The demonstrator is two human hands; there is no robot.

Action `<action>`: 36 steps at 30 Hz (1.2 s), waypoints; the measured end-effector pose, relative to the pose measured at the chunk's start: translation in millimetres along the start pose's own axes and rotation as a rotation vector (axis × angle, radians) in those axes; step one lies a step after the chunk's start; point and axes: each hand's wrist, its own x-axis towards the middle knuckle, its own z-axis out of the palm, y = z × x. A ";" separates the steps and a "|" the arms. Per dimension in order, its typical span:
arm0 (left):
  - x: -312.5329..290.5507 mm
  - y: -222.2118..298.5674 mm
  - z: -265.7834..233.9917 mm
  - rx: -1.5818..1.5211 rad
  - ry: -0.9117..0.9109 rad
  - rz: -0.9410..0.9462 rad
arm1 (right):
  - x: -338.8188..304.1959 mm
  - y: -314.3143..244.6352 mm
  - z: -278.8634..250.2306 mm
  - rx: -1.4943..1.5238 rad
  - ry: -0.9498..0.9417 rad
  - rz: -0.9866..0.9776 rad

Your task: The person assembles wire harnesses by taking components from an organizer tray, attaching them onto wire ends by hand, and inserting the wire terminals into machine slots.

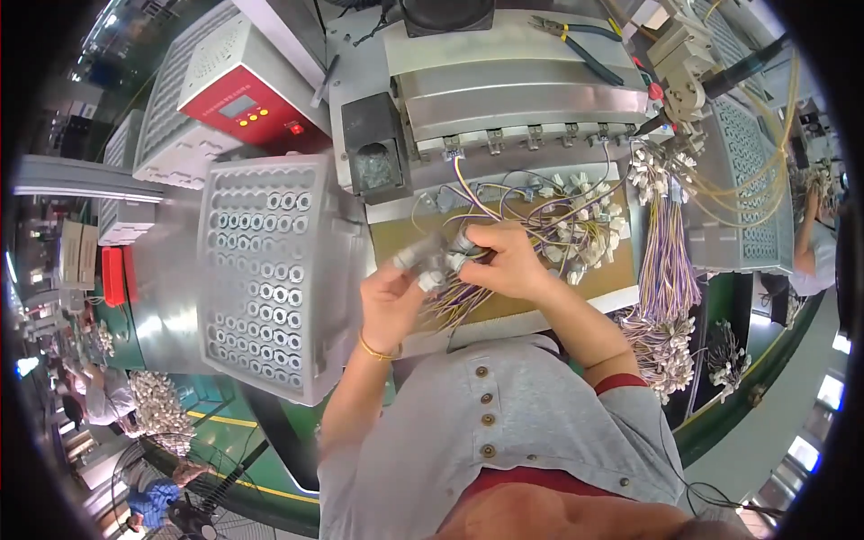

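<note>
Fingers of the left hand (391, 303) pinch a blurred grey piece (418, 254) at one o'clock; those of the right hand (506, 261) pinch a pale connector (457, 261) at nine, with wired connectors (587, 225) heaped at two.

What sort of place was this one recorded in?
Probably a factory workshop assembling wiring: a bundle of purple and yellow wires with white connectors at right, a red-fronted control box at left, and a tray with rows of ring-shaped parts.

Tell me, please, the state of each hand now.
Left hand: at a blurred pale plug; grip cannot be told.
Right hand: closed, holding a small white plug.
</note>
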 end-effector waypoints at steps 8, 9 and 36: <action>12.1 -9.6 2.2 -0.034 0.134 -0.169 | 0.9 -2.5 5.5 0.230 -0.022 0.066; 13.8 -11.2 1.2 -0.174 0.176 -0.195 | 1.6 -3.6 6.5 0.230 -0.022 0.070; 24.2 -37.2 -29.0 0.467 0.088 -0.069 | 46.0 28.9 -6.7 0.698 0.818 0.239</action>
